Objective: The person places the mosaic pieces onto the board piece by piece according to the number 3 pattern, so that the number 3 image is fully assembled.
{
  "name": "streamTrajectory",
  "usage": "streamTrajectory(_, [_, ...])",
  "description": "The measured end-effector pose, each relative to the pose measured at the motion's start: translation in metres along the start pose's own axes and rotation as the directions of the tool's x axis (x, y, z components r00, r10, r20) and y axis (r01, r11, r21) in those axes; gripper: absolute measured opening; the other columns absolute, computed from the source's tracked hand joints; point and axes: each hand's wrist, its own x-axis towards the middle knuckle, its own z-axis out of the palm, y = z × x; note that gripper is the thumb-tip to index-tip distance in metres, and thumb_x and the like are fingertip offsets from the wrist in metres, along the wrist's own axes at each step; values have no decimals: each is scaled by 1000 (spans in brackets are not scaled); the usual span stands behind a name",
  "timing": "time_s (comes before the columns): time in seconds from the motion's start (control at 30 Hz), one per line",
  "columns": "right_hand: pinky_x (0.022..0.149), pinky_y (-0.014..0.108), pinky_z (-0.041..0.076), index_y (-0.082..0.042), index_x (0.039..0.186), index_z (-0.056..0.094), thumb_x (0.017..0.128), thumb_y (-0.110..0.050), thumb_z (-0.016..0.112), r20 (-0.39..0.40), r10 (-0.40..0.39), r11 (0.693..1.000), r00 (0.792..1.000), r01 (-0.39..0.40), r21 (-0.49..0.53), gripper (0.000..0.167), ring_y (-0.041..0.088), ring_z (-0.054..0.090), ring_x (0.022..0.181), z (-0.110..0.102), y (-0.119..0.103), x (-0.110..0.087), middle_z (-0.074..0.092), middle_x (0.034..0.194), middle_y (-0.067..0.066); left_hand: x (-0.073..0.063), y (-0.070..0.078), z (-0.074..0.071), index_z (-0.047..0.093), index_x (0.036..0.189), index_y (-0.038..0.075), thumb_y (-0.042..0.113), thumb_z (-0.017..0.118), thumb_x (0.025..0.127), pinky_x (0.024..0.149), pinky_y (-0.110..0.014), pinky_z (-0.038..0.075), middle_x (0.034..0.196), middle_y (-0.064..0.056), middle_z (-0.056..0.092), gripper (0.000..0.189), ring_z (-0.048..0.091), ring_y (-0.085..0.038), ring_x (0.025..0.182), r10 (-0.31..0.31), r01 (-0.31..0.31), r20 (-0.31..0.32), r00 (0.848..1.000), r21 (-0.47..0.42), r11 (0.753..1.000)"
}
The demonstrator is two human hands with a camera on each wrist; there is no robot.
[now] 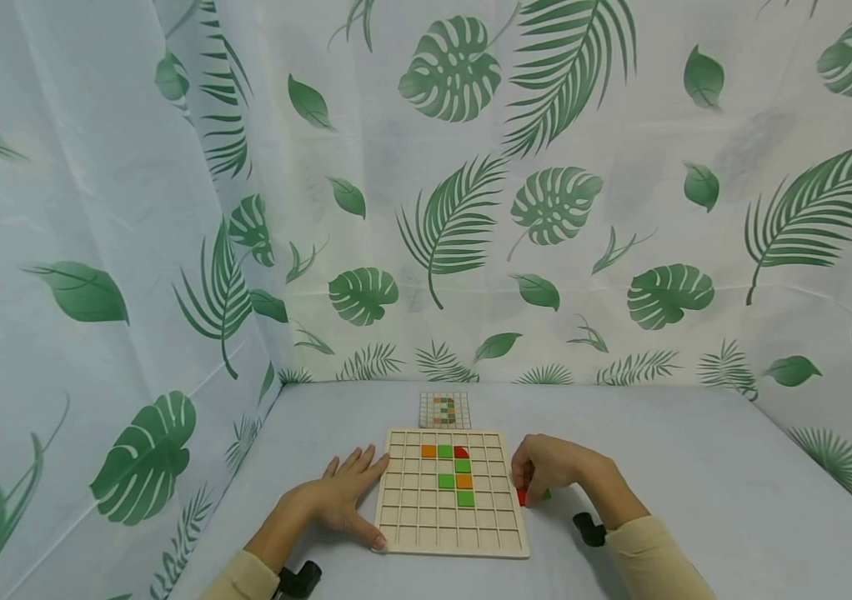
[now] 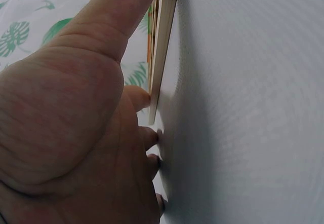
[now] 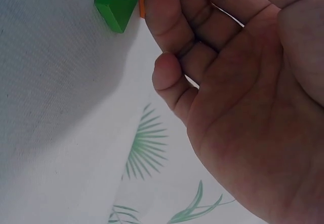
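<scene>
A wooden grid board [image 1: 493,533] lies in the middle of the head view, with several orange, green and red tiles in its cells. One red tile [image 1: 460,452] near the top has a rounded corner. My left hand [image 1: 339,496] rests at the board's left edge, fingers spread, thumb on the near-left corner. At the right edge, my right hand [image 1: 549,462] curls its fingers down and pinches a red tile [image 1: 522,497]. Beside those fingertips a green block [image 3: 117,6] lies on the table, and an orange piece [image 3: 142,6] peeks out behind the fingers.
Behind the board lies a small pattern card [image 1: 444,398] printed with a grid and coloured squares. A white cloth covers the table [image 1: 696,467]. Leaf-printed curtains [image 1: 463,333] stand along the back and sides. Black wrist cameras [image 1: 588,529] sit beneath both wrists.
</scene>
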Motion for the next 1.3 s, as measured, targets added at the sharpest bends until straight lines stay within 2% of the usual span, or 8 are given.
streamTrajectory(0.3, [55, 27, 47, -11, 79, 71, 71, 3, 90, 20, -21, 998, 1000, 20, 54, 25, 12, 57, 64, -1, -1, 0, 66, 71, -3, 0, -1, 0, 15, 169, 17, 71, 85, 69, 128, -66, 3, 176, -18, 5, 133, 2, -41, 163, 8, -8, 2, 1000, -10, 1000])
streamTrajectory(0.63, [56, 23, 45, -10, 83, 76, 79, 4, 85, 22, -87, 993, 996, 85, 86, 17, 9, 56, 64, -4, -3, -1, 71, 74, -2, 1, -2, 0, 15, 169, 18, 73, 85, 68, 128, -66, 3, 176, -18, 5, 134, 2, -40, 163, 8, -8, -1, 1000, -7, 1000])
streamTrajectory(0.97, [63, 23, 50, -9, 84, 74, 87, 1, 79, -81, -156, 982, 984, 163, 97, 12, 11, 62, 70, -8, 3, 5, 71, 78, 0, 1, -3, 0, 15, 169, 19, 76, 83, 68, 128, -67, 4, 176, -17, 5, 134, 3, -40, 163, 5, -5, 2, 1000, 13, 1000])
streamTrajectory(1.13, [64, 25, 51, -9, 89, 75, 92, -3, 76, -136, -162, 979, 977, 176, 99, 7, 15, 62, 75, -11, 0, 7, 70, 83, 0, 3, -5, 2, 16, 169, 20, 79, 81, 67, 128, -66, 5, 176, -16, 6, 134, 4, -39, 163, -2, 2, 1, 1000, 21, 1000])
streamTrajectory(1.3, [66, 24, 51, -5, 95, 75, 93, -4, 76, -172, -182, 976, 968, 200, 91, 3, 14, 60, 75, -11, -3, 6, 70, 85, -2, 4, -7, 2, 16, 169, 20, 79, 81, 66, 128, -66, 4, 176, -16, 6, 135, 3, -39, 163, -5, 4, 2, 1000, 16, 1000])
